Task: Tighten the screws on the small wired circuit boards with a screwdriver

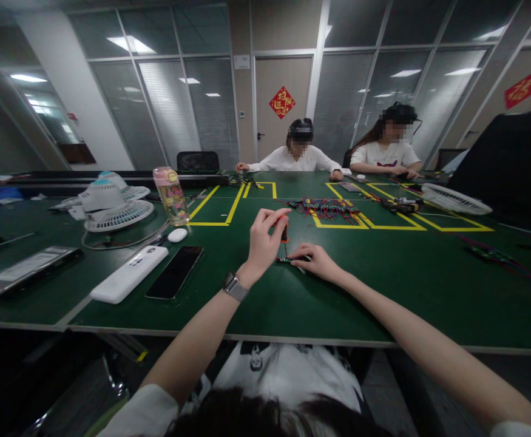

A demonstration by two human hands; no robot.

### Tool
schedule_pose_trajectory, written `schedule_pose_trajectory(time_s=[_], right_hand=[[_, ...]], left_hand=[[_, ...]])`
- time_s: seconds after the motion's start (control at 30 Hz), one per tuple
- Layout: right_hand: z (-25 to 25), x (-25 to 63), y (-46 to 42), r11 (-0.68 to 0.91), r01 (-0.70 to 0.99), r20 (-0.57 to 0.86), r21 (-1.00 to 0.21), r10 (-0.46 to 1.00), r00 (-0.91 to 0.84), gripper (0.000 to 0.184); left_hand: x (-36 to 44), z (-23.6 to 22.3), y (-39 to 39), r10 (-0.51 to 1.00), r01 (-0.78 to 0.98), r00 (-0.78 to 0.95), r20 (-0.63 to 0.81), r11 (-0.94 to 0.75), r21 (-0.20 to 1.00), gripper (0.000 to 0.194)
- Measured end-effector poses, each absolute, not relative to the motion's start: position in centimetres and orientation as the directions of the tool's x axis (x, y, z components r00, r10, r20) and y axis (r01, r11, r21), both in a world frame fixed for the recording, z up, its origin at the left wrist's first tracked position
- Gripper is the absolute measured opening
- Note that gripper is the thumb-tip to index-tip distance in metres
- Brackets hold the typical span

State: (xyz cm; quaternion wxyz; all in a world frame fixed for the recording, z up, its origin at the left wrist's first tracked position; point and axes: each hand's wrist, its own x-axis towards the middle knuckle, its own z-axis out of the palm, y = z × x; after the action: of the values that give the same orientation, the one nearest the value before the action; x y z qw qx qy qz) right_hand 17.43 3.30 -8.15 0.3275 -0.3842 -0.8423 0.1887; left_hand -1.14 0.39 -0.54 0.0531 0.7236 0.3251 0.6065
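Note:
My left hand [264, 235], with a watch on its wrist, is closed around the orange-and-black handle of a screwdriver [285, 232]. The tool stands upright, its thin shaft reaching down to a small green circuit board [283, 260] on the table. From the right, my right hand [316, 262] pinches the board's edge and steadies it against the green surface. Its fingers partly cover the board, so the exact spot under the tip cannot be made out. Beyond my hands lies a bundle of circuit boards with red and blue wires [326, 209].
Left of my hands lie a black phone [175, 272], a white power bank [129, 274], a white mouse-like object [177, 235], a drink bottle [171, 197] and white fans [117, 206]. Yellow tape [208, 224] marks the green table [256, 309]. Two people sit across.

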Motion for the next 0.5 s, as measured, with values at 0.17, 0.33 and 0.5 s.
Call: schedule_pose_trajectory(time_s=[0.17,0.33,0.5], right_hand=[[-8.17,17.42,3.34,0.637,0.517,0.41,-0.571,0.767,-0.493,0.019],[-8.1,17.39,3.2,0.636,0.513,0.414,-0.577,0.769,-0.487,0.018],[-7.95,17.37,3.08,0.632,0.512,0.41,-0.583,0.772,-0.486,0.018]], left_hand=[[-0.98,-0.58,0.33,0.511,0.362,0.147,0.847,-0.824,0.435,0.033],[-0.94,-0.56,0.25,0.498,0.387,0.125,0.858,-0.821,0.42,0.023],[-1.04,-0.72,0.35,0.513,0.424,0.111,0.851,-0.799,0.427,0.025]])
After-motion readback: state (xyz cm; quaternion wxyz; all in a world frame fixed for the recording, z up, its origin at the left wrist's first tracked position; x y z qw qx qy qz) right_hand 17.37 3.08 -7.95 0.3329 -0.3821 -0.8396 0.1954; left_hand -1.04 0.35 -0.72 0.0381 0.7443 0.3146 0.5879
